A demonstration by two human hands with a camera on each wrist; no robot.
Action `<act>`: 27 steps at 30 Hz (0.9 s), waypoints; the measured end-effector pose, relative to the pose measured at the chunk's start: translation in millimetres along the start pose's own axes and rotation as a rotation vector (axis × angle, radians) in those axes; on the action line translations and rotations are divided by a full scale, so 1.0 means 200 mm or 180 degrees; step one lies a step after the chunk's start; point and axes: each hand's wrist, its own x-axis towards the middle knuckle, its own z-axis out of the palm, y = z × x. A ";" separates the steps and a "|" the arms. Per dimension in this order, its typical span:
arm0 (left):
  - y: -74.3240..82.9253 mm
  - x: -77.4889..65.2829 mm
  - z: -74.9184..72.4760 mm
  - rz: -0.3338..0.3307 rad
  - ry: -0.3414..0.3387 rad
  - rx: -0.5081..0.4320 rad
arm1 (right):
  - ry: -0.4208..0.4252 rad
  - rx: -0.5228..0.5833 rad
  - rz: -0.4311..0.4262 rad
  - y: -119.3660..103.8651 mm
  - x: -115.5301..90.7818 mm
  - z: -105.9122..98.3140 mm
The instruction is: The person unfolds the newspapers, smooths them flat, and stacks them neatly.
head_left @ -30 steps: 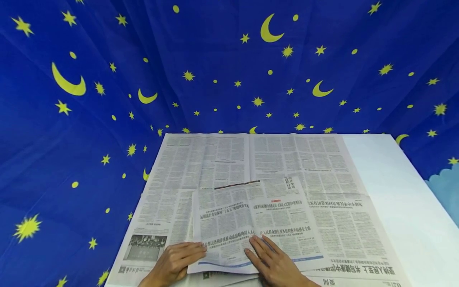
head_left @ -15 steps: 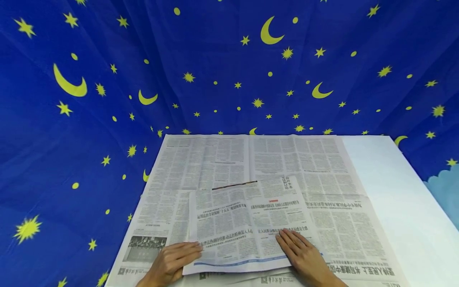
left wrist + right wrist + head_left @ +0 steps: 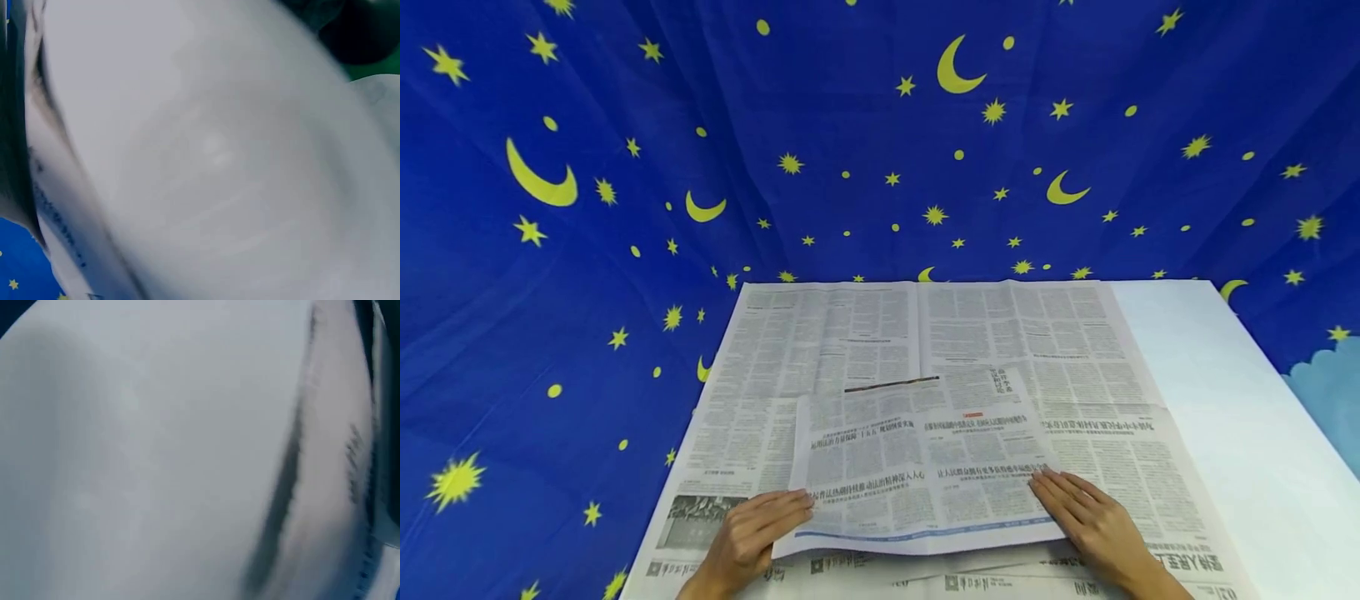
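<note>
In the head view a folded newspaper lies slightly askew on top of larger spread newspaper sheets. My left hand grips its near left corner, fingers on top and thumb hidden. At the right edge my right hand holds the paper with fingers together on its face, the thumb out of sight. The near edge, with a blue printed stripe, is slightly raised between the hands. Both wrist views are mostly blurred pale surface, with a strip of printed paper in the left one and another printed strip in the right.
White tabletop shows along the right side of the spread sheets. A blue curtain with yellow moons and stars hangs behind the table and on the left.
My right hand has slid rightward across the folded newspaper from its middle to its right edge. The near edge has lifted and shifted slightly away, while my left hand has stayed at the left corner.
</note>
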 end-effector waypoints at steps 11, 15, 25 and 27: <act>-0.05 0.16 -0.06 -0.0104 0.0279 0.0020 | 0.0476 -0.0043 -0.0018 0.05 0.13 -0.10; -0.09 0.21 -0.09 -0.0052 0.0293 0.0083 | 0.0534 -0.0038 -0.0158 0.07 0.20 -0.16; -0.14 0.36 -0.18 0.0039 0.0205 0.0233 | 0.0604 0.0096 -0.0452 0.14 0.36 -0.32; -0.15 0.39 -0.20 0.0053 0.0208 0.0175 | 0.0536 0.0137 -0.0419 0.15 0.38 -0.36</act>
